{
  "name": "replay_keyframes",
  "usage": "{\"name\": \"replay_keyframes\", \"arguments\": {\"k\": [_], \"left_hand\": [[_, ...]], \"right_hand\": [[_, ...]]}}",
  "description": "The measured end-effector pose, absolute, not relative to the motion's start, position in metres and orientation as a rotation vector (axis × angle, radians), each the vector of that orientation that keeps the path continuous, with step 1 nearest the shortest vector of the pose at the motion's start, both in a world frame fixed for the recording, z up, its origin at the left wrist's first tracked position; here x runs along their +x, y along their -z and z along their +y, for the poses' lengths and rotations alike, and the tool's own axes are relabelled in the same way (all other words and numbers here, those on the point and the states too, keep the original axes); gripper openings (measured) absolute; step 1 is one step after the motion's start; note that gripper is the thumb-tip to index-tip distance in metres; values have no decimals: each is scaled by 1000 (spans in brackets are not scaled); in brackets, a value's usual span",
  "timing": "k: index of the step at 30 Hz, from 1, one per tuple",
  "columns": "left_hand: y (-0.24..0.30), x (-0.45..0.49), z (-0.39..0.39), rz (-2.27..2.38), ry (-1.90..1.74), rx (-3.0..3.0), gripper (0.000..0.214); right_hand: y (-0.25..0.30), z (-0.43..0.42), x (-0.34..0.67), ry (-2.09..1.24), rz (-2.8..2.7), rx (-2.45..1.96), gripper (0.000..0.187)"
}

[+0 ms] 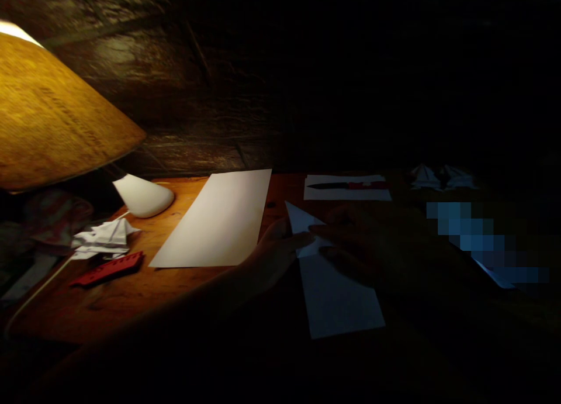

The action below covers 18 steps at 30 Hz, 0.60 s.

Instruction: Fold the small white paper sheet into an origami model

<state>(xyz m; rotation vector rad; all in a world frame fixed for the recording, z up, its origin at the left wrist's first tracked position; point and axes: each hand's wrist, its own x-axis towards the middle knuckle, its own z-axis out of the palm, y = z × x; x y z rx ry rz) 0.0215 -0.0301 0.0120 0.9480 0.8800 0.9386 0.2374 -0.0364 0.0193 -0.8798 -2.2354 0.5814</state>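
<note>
Dim wooden surface [83, 310] under a tan conical lampshade [61, 111]. Long white paper sheet [214, 220] lies flat left of centre. Pale folded paper sheet [337, 293] lies just right of it, top narrowed to a point. Left hand [280, 252] rests on the folded flap, thumb stretched across it, pressing, no clear pinch. Right hand [350, 246] lies over the same flap, fingers slightly spread, too dark to tell the grip. Fold in hand; flap looks like it needs creasing flat. Farther back, a black-and-red knife [346, 185] sits on a white paper rectangle [346, 194]. Crumpled white paper [105, 237] and a red strip [107, 268] lie at left.
</note>
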Motion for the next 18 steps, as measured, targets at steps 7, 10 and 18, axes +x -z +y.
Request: {"name": "replay_keyframes", "arguments": {"k": [7, 10, 18], "left_hand": [[-5, 23, -32, 982, -982, 1024, 27], [-9, 22, -34, 985, -963, 980, 25], [-16, 22, -36, 1025, -966, 979, 28]], "right_hand": [[-18, -38, 234, -982, -1840, -1041, 36], [-16, -37, 237, -1105, -1861, -1178, 28], [-18, -40, 238, -1260, -1860, -1079, 29]]}}
